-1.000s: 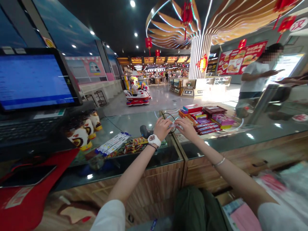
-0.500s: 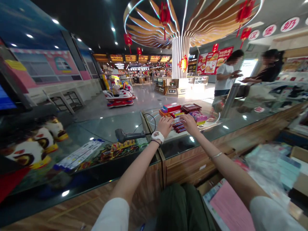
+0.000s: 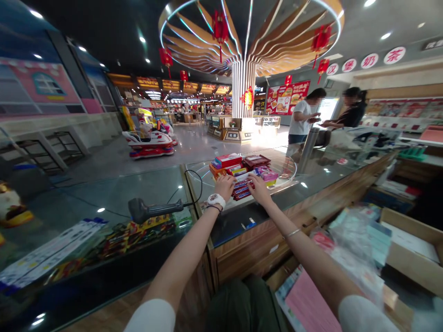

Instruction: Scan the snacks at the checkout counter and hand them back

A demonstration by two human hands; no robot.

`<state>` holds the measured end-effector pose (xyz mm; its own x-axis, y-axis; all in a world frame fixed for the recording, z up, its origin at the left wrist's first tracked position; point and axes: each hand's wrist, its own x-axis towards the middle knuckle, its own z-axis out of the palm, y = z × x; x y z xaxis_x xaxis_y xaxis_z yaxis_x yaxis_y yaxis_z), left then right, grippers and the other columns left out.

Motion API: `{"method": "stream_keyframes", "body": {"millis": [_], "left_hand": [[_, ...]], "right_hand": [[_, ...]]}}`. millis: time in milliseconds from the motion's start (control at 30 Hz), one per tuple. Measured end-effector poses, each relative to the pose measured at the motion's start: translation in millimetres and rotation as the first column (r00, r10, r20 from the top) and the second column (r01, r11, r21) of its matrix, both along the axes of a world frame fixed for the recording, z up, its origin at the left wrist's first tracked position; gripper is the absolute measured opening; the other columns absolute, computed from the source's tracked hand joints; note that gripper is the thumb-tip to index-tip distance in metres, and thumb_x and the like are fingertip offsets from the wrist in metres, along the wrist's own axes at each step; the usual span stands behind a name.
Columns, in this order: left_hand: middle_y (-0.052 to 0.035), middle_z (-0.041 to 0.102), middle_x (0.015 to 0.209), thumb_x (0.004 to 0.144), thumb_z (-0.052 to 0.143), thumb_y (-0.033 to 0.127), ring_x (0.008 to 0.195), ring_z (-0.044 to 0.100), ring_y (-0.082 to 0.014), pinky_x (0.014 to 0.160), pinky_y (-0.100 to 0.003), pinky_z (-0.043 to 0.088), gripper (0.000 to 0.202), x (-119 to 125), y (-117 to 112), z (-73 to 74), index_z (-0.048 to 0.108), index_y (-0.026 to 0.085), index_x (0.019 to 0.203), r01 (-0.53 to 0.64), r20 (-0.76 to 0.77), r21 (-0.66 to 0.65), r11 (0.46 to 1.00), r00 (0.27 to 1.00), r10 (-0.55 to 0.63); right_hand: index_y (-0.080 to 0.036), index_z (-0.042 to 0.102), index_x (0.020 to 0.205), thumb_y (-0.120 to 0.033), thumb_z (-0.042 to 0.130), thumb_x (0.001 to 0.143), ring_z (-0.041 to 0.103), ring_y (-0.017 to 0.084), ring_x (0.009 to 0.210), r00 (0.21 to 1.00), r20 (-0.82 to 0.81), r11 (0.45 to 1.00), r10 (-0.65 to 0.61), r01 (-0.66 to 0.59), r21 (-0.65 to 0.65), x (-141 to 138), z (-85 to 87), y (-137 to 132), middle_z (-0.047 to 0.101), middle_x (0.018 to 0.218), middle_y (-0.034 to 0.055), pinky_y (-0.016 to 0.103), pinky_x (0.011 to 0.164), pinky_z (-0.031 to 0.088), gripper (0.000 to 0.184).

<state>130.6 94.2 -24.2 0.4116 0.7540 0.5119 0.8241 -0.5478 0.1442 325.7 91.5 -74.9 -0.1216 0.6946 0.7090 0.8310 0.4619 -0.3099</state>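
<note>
A pile of packaged sweets lies on the glass counter before me. At its near side are several stacked Mentos candy rolls [image 3: 241,190], dark red with white lettering. My left hand [image 3: 224,186] is at their left end, with its fingers bent around a roll at the top of the stack. On the opposite end, my right hand [image 3: 258,188] has its fingers curled against the same roll. Behind them sit a red box [image 3: 228,160], a brown packet [image 3: 256,161] and a pink-purple pack [image 3: 266,174]. The fingertips are partly hidden among the packs.
A black handheld scanner [image 3: 155,210] rests on the glass counter [image 3: 162,184] to the left, its cable looping toward the pile. A metal post [image 3: 309,150] stands at the right. Two people are beyond the counter. An open cardboard box [image 3: 411,244] and plastic bags are at lower right.
My view has turned to the right, so the scene sits further left. Both hands stay at the candy rolls, and more of the rolls' lettering shows between them.
</note>
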Motion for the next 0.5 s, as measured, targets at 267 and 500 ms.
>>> {"method": "stream_keyframes", "body": {"millis": [267,500], "left_hand": [[-0.0052,0.07,0.12,0.095,0.049,0.016,0.114,0.06,-0.0236,0.11,-0.042,0.04,0.027,-4,7,-7.4,0.07,0.022,0.11,0.007,0.014,-0.03,1.0,1.0,-0.006],[-0.0055,0.068,0.128,0.097,0.047,0.024,0.122,0.059,-0.0236,0.119,-0.046,0.03,0.029,1,4,-11.9,0.071,0.021,0.112,0.023,0.01,-0.051,0.998,1.0,-0.022]], "right_hand": [[-0.015,0.053,0.139,-0.034,0.045,0.099,0.043,0.027,0.141,0.997,0.072,0.975,-0.029,0.044,-0.22,-5,-4.6,2,0.052,0.148,0.0139,0.051,0.119,0.028,0.045],[-0.021,0.051,0.143,-0.045,0.037,0.102,0.036,0.025,0.146,0.99,0.129,0.947,-0.053,0.091,-0.309,-6,-4.5,2,0.045,0.155,0.0087,0.051,0.122,0.019,0.05]]}}
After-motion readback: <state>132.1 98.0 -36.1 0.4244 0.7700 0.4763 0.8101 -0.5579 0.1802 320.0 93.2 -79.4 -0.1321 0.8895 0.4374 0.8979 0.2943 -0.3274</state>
